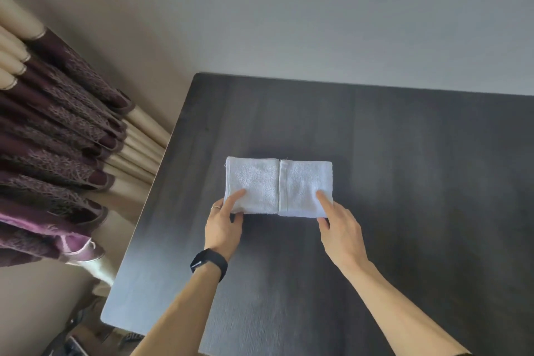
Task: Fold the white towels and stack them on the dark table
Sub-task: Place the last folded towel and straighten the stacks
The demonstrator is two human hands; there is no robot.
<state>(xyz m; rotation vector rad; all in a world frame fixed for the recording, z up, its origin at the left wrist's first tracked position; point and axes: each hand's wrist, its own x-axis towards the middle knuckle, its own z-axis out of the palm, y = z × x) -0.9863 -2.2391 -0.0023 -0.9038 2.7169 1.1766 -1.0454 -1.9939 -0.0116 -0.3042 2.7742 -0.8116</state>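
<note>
While both hands pinch its near edge, the white towel (278,186) lies flat on the dark counter (419,182). It is folded into a low rectangle whose top shows two square panels side by side, meeting along a straight hemmed line down the middle. Whether that is one towel with two flaps turned inward or two folded pieces butted together cannot be told.

The left hand (224,222) holds the towel's near left corner, with the index finger stretched over the terry and the thumb tucked at the edge beneath. The right hand (338,225) grips the near right corner the same way, index finger on top and thumb against the edge below. A thin ring (215,207) sits on a finger of the left hand, and a black wristband (208,264) wraps that wrist. Both bare forearms reach toward the towel from the near side.

Beyond the towel, the counter's far edge meets a pale grey wall (318,9). Left of the towel, past the counter's side edge, hang curtains (57,139) with cream pleats and purple patterned panels. Near-left of the towel, below the counter's corner, some dark items lie on the floor, too blurred to name.
</note>
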